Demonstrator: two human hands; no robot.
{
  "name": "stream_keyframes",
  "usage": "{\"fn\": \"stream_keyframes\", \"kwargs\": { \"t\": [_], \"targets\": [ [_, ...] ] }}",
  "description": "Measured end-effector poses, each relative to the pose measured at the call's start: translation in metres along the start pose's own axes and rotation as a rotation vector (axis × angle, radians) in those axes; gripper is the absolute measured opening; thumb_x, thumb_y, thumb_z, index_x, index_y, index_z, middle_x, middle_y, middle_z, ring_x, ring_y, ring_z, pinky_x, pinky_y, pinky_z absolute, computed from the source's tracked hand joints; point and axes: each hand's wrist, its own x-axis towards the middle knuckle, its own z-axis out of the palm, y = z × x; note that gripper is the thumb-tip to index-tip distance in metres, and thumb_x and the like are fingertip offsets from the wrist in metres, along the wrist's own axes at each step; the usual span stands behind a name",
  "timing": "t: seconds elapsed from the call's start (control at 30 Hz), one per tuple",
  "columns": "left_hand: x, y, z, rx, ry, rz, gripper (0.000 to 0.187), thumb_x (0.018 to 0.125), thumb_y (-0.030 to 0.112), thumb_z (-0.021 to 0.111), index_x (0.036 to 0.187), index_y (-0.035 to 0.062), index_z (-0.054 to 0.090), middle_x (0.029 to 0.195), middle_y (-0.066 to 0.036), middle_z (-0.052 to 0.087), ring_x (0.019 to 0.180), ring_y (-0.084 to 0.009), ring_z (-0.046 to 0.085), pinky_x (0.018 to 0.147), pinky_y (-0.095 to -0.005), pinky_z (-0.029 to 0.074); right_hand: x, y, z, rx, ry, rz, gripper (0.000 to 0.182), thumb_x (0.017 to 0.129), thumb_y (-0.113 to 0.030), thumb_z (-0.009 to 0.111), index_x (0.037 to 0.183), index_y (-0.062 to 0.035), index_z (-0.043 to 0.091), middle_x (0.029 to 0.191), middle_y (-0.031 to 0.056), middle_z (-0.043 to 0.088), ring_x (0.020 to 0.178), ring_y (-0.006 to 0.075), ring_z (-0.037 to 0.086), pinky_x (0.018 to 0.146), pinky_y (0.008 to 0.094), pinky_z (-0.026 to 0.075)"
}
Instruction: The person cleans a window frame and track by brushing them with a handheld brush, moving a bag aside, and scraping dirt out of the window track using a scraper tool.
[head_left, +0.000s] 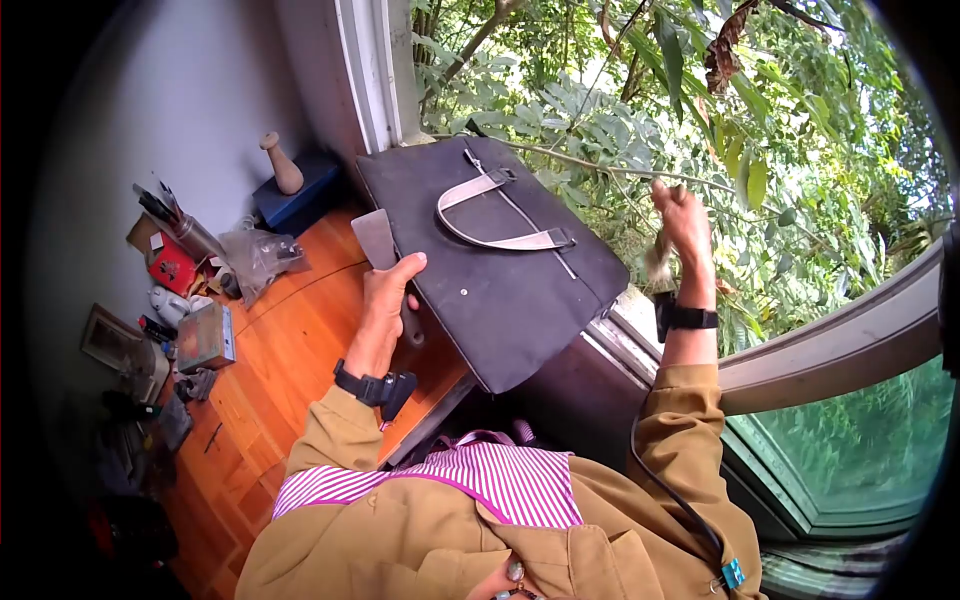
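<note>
A black handbag [500,270] with a pale worn handle [515,241] and a zip lies tilted at the window, over the sill and the table's corner. My left hand [383,300] is closed around a putty knife [375,238], its wide flat blade pointing up and its dark handle showing below the fingers. That hand is right at the bag's left edge. My right hand [684,225] is raised in the open window, to the right of the bag, with fingers curled. A blurred, pale brownish thing [658,258] hangs below its fingers; I cannot tell what it is.
On the wooden table [300,320] at left stand a blue box [300,195] with a wooden pestle-like piece [281,165], a pen holder [195,238], a plastic bag [262,255] and a tin [206,337]. The window frame [820,370] curves at right; leafy branches [600,150] grow outside.
</note>
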Motion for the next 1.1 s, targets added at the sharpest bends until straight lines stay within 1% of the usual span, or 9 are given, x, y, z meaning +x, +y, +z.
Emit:
{"fn": "stream_keyframes", "kwargs": {
  "t": [0.1, 0.3, 0.47, 0.53, 0.67, 0.73, 0.8, 1.03, 1.1],
  "targets": [
    [-0.014, 0.004, 0.000, 0.005, 0.025, 0.038, 0.024, 0.070, 0.022, 0.070, 0.086, 0.0042, 0.062, 0.074, -0.001, 0.062, 0.055, -0.0095, 0.055, 0.038, -0.0218, 0.035, 0.022, -0.027, -0.020, 0.008, 0.093, -0.204, 0.067, 0.084, -0.064, 0.042, 0.097, -0.0027, 0.065, 0.086, 0.0123, 0.067, 0.085, 0.0240, 0.063, 0.074, 0.0388, 0.047],
    [-0.029, 0.013, 0.003, 0.017, 0.046, 0.091, 0.023, 0.071, 0.021, 0.069, 0.084, 0.0042, 0.062, 0.073, -0.001, 0.061, 0.055, -0.0093, 0.056, 0.038, -0.0216, 0.036, -0.004, -0.090, 0.039, 0.870, -0.444, -0.179, 0.036, 0.083, -0.032, 0.064, 0.089, 0.0027, 0.059, 0.080, 0.0122, 0.064, 0.066, 0.0203, 0.065, 0.058, 0.0290, 0.056],
    [-0.035, 0.008, -0.002, 0.024, 0.090, 0.088, 0.024, 0.071, 0.022, 0.069, 0.086, 0.0033, 0.062, 0.073, -0.001, 0.061, 0.055, -0.0097, 0.056, 0.038, -0.0213, 0.036, 0.076, -0.029, 0.068, -0.352, 0.154, -0.372, 0.019, 0.078, -0.015, 0.062, 0.089, 0.0004, 0.062, 0.076, 0.0179, 0.066, 0.068, 0.0294, 0.065, 0.063, 0.0384, 0.054],
    [-0.034, 0.005, -0.001, 0.014, 0.102, 0.090, 0.026, 0.072, 0.022, 0.069, 0.087, 0.0030, 0.063, 0.074, -0.002, 0.062, 0.056, -0.0100, 0.056, 0.039, -0.0213, 0.037, 0.065, -0.058, 0.051, -0.094, 0.107, -0.377, 0.016, 0.078, -0.015, 0.060, 0.079, 0.0010, 0.064, 0.072, 0.0170, 0.066, 0.064, 0.0280, 0.065, 0.062, 0.0364, 0.053],
    [-0.036, 0.007, -0.002, 0.025, 0.083, 0.071, 0.027, 0.071, 0.023, 0.069, 0.089, 0.0029, 0.062, 0.076, -0.002, 0.062, 0.057, -0.0100, 0.056, 0.039, -0.0218, 0.037, 0.011, -0.104, 0.071, 0.846, -0.684, -0.186, 0.018, 0.079, -0.016, 0.062, 0.079, 0.0023, 0.060, 0.072, 0.0137, 0.064, 0.061, 0.0204, 0.065, 0.058, 0.0294, 0.056],
    [-0.036, 0.008, -0.003, 0.028, 0.069, 0.068, 0.028, 0.071, 0.023, 0.069, 0.089, 0.0027, 0.061, 0.076, -0.002, 0.061, 0.058, -0.0100, 0.055, 0.039, -0.0221, 0.037, 0.047, -0.074, 0.096, 0.726, -0.524, -0.118, 0.018, 0.079, -0.016, 0.063, 0.077, 0.0024, 0.061, 0.073, 0.0139, 0.065, 0.059, 0.0197, 0.065, 0.056, 0.0293, 0.055],
    [-0.036, 0.004, -0.003, 0.016, 0.086, 0.061, 0.028, 0.071, 0.023, 0.069, 0.089, 0.0028, 0.061, 0.076, -0.001, 0.061, 0.057, -0.0100, 0.055, 0.039, -0.0221, 0.037, 0.067, -0.068, 0.096, -0.203, 0.311, -0.666, 0.019, 0.079, -0.016, 0.059, 0.073, 0.0015, 0.064, 0.061, 0.0125, 0.064, 0.052, 0.0170, 0.063, 0.052, 0.0299, 0.052],
    [-0.036, 0.005, -0.005, -0.018, 0.066, 0.046, 0.028, 0.071, 0.023, 0.068, 0.089, 0.0036, 0.061, 0.076, -0.001, 0.061, 0.059, -0.0095, 0.055, 0.039, -0.0223, 0.036, 0.037, -0.134, 0.110, 0.953, -0.796, -0.158, 0.015, 0.083, -0.008, 0.056, 0.087, 0.0063, 0.058, 0.086, 0.0162, 0.064, 0.068, 0.0220, 0.065, 0.061, 0.0289, 0.057],
    [-0.036, 0.003, -0.007, -0.003, 0.086, 0.033, 0.028, 0.071, 0.023, 0.068, 0.089, 0.0036, 0.061, 0.076, -0.001, 0.061, 0.058, -0.0095, 0.055, 0.039, -0.0223, 0.036, 0.073, -0.104, 0.140, 0.465, -0.341, -0.287, 0.015, 0.079, -0.013, 0.059, 0.075, 0.0013, 0.061, 0.069, 0.0145, 0.064, 0.064, 0.0185, 0.065, 0.058, 0.0284, 0.054]
  ]
}}
